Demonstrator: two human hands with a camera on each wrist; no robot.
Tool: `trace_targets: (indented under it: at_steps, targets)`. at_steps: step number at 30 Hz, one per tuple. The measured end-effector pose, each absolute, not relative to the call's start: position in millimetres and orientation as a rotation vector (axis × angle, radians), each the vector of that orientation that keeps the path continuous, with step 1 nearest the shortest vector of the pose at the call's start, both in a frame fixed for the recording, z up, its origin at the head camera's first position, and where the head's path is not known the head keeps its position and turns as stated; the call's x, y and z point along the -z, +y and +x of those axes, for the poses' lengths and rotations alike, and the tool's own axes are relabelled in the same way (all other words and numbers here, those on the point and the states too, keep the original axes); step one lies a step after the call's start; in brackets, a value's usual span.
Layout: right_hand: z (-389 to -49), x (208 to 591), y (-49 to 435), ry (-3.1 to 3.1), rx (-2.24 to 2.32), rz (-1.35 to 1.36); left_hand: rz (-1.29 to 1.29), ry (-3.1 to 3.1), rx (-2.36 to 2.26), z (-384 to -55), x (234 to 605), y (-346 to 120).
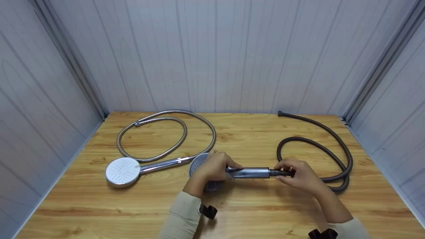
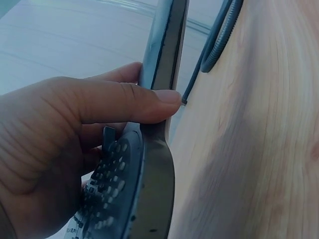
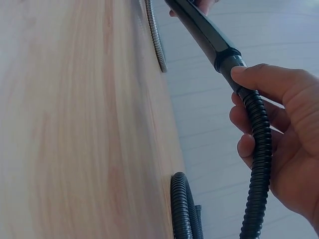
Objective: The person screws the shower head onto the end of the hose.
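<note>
My left hand (image 1: 214, 167) grips a dark grey shower head (image 2: 154, 189) around the neck of its handle, thumb lying along the edge. Its nozzle face, with rows of pale nubs, shows in the left wrist view beneath the palm. The handle (image 1: 252, 173) points right, raised over the table. At its end, my right hand (image 1: 298, 174) pinches the collar of a black ribbed shower hose (image 3: 259, 149) between thumb and fingers. That collar meets the handle end in line with it. In the right wrist view the hose runs down past the curled fingers.
On the wooden table (image 1: 132, 212) at left lies a chrome shower head (image 1: 123, 171) with a white face, its silver hose (image 1: 214, 132) looped behind. The black hose's loose coils (image 1: 347, 159) lie at right, one end near the back edge. Pale panel walls (image 1: 212, 56) enclose three sides.
</note>
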State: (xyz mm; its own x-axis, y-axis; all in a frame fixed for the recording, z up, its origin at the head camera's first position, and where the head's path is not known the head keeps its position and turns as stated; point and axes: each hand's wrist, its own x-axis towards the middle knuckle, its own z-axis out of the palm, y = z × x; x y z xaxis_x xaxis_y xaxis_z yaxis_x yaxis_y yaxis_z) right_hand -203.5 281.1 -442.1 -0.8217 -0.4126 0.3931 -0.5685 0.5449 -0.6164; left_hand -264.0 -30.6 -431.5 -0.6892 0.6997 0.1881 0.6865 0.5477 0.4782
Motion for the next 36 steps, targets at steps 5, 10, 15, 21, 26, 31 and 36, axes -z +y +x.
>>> trace_targets:
  at_steps: [5, 10, 15, 21, 26, 31, 36]
  targets:
    - [-203.4, 440.8, 279.6, -2.584, -1.142, 0.827, 1.234, 2.750, -0.826, -263.5, 431.7, -31.7]
    - [-203.5, 439.5, 278.7, -2.596, -1.144, 0.821, 1.234, 2.748, -0.828, -263.9, 431.7, -32.4]
    - [-203.5, 440.0, 278.2, -2.603, -1.154, 0.833, 1.216, 2.744, -0.837, -263.1, 432.3, -32.9]
    - [-202.7, 438.5, 277.9, -2.605, -1.171, 0.828, 1.227, 2.747, -0.821, -263.5, 432.4, -32.5]
    - [-202.9, 436.9, 277.1, -2.644, -1.170, 0.807, 1.218, 2.749, -0.825, -264.1, 432.3, -32.3]
    - [-198.9, 431.0, 273.0, -2.669, -1.149, 0.785, 1.217, 2.729, -0.846, -263.9, 433.1, -31.9]
    - [-189.1, 413.6, 263.8, -2.655, -1.180, 0.811, 1.201, 2.728, -0.855, -263.9, 433.3, -31.9]
